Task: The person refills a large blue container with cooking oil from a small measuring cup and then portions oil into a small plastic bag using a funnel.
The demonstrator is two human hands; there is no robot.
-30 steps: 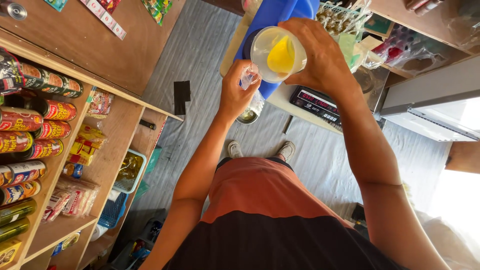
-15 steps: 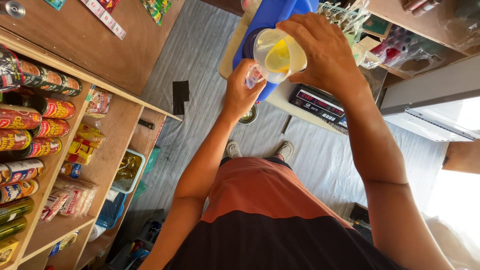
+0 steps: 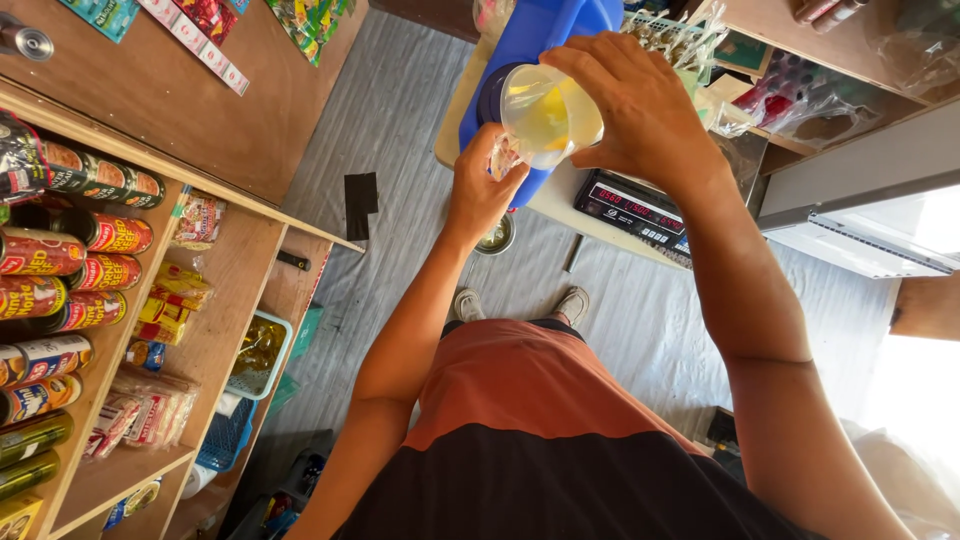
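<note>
Since the earlier frame, both hands have drifted slightly left and upward in the head view, and the clear plastic cup (image 3: 545, 115) now sits more squarely over the blue container (image 3: 545, 40), its yellow liquid spread paler across the tilted inside. Head view, single camera, looking straight down the person's front: right hand (image 3: 640, 115), fingers curled over the cup's rim and far side, gripping it from above; cup tipped toward the left hand. Left hand (image 3: 482, 190), fingers pinched closed on a small clear plastic bag (image 3: 503, 157) held just under the cup's lip, touching or nearly touching it; which cannot be told. Blue container, large, plastic, stands on a pale table (image 3: 560, 195) beyond the hands. Digital scale (image 3: 640, 215), dark face with red lit digits, lies on the same table just right of the container, below the right wrist. Small metal bowl (image 3: 497, 238) rests on the floor beside the table edge, below the left hand. Wooden shelving (image 3: 215, 300) runs down the left side, stocked with rows of tins (image 3: 75, 250) lying on their sides, packets and a light blue basket (image 3: 258, 355). Grey sheet flooring (image 3: 400, 130) lies underneath; two shoes (image 3: 520, 303) are visible above an orange and black shirt (image 3: 530, 430).
</note>
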